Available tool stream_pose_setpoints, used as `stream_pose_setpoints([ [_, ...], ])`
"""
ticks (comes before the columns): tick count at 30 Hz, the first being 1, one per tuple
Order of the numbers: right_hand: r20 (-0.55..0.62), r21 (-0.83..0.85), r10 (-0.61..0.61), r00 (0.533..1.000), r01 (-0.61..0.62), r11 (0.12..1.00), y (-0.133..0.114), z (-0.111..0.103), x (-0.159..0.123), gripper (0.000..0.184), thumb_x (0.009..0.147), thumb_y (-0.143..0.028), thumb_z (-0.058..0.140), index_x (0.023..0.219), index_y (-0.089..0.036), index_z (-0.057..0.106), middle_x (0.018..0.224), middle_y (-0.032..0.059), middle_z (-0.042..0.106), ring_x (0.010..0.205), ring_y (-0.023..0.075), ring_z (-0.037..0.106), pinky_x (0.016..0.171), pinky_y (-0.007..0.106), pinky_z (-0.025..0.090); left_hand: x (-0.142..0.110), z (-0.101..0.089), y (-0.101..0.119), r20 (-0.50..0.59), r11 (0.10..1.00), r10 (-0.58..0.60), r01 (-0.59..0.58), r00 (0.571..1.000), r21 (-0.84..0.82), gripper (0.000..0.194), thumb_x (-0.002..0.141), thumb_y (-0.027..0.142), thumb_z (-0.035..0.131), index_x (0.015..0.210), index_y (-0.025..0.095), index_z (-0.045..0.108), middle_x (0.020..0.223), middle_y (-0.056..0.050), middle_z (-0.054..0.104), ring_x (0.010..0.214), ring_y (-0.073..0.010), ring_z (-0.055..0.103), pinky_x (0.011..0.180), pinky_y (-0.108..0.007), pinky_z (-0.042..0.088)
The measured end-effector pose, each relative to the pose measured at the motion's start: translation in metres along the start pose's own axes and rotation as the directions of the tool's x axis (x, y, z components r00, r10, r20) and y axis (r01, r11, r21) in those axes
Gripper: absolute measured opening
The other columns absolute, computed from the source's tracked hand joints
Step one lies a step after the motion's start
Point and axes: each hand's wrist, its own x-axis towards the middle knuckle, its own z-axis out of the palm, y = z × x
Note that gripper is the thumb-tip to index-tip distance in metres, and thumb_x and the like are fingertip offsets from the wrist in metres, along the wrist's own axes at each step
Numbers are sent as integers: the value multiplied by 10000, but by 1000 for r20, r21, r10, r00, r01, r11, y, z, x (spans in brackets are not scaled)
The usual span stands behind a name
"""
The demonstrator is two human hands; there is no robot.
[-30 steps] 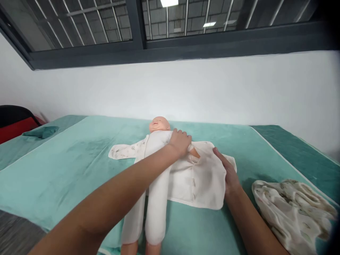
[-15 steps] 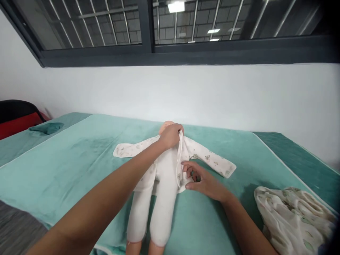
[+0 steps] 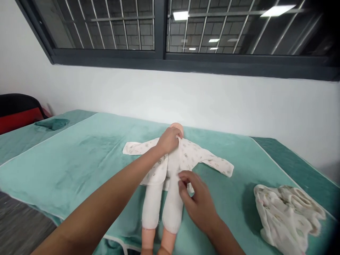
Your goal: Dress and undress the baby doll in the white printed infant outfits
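Note:
A baby doll lies on its back on the teal blanket, head toward the wall, pale legs toward me. A white printed baby shirt is wrapped over its chest, sleeves spread to both sides. My left hand is closed on the shirt's collar edge just below the doll's head. My right hand pinches the shirt's lower front hem near the doll's hip.
A crumpled printed cloth lies on the blanket at the right. A small folded teal cloth sits far left, beside a red and black chair. White wall and a barred window stand behind. The blanket's front edge is near the doll's feet.
The shirt's right panel, spread open a second ago, is now folded over the doll's chest. My left hand moved up to the collar; my right hand moved in to the hem.

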Motion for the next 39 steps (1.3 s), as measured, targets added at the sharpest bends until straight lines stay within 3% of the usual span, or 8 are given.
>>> stream_pose_setpoints([
  [4, 213, 41, -28, 977, 20, 999, -23, -12, -1, 193, 949, -189, 460, 1092, -267, 563, 944, -2, 626, 876, 158, 576, 799, 298, 437, -32, -14, -9, -86, 996, -89, 87, 992, -22, 225, 852, 142, 475, 964, 208, 659, 1094, -81, 639, 1124, -258, 536, 998, -434, 421],
  [12, -37, -177, 208, 977, -211, 961, 59, -19, -67, 403, 905, -317, 589, 1288, -291, 467, 1286, 85, 542, 1143, 263, 535, 931, 435, 470, -143, -19, -30, -184, 890, -359, 276, 915, -362, 239, 907, 400, 538, 1040, 225, 633, 1046, -52, 619, 968, -210, 574, 829, -322, 441],
  [19, -67, -362, 132, 989, -147, 920, 51, 12, -48, 181, 926, -192, 490, 1076, -256, 568, 1033, 85, 620, 975, 280, 547, 827, 449, 450, -204, -19, 1, -52, 824, -407, 342, 912, -451, 243, 910, 437, 549, 1054, 247, 596, 823, 10, 530, 767, -171, 514, 741, -298, 423],
  [24, -28, -206, 167, 986, -169, 964, 28, 7, -58, 76, 938, -227, 470, 925, -231, 545, 889, 51, 573, 807, 209, 540, 717, 354, 444, -211, -30, -6, -42, 769, -453, 366, 891, -523, 275, 916, 477, 520, 850, 220, 593, 724, 14, 538, 687, -164, 491, 663, -280, 397],
  [28, 60, -84, 246, 967, -240, 967, 28, -9, -68, 132, 947, -322, 503, 918, -233, 596, 918, 38, 621, 813, 195, 571, 733, 337, 451, -200, -27, -35, -32, 681, -551, 427, 834, -595, 317, 901, 526, 526, 944, 220, 594, 680, 33, 523, 645, -152, 493, 635, -270, 396],
  [30, -43, 7, 360, 932, -360, 933, 40, -18, -62, 188, 933, -395, 535, 945, -235, 633, 976, 43, 661, 884, 217, 601, 800, 361, 467, -192, -23, -51, -47, 670, -574, 437, 818, -600, 355, 865, 538, 576, 1009, 216, 610, 796, 8, 603, 730, -166, 547, 703, -284, 425],
  [34, -201, 427, 618, 760, -500, 754, 75, -25, -26, 277, 816, -425, 686, 1004, -222, 673, 1100, 64, 698, 1068, 276, 611, 966, 440, 472, -171, -16, -67, -27, 670, -558, 431, 830, -604, 435, 837, 544, 611, 1122, 215, 619, 991, -33, 651, 924, -201, 581, 871, -325, 427],
  [39, 99, 789, 608, 788, -435, 435, 87, -7, 28, 199, 816, -374, 668, 932, -214, 681, 1007, 84, 734, 998, 264, 678, 916, 429, 555, -148, -8, -59, 7, 633, -554, 427, 833, -646, 486, 797, 532, 662, 1164, 217, 623, 1022, -39, 633, 972, -194, 568, 879, -307, 426],
])
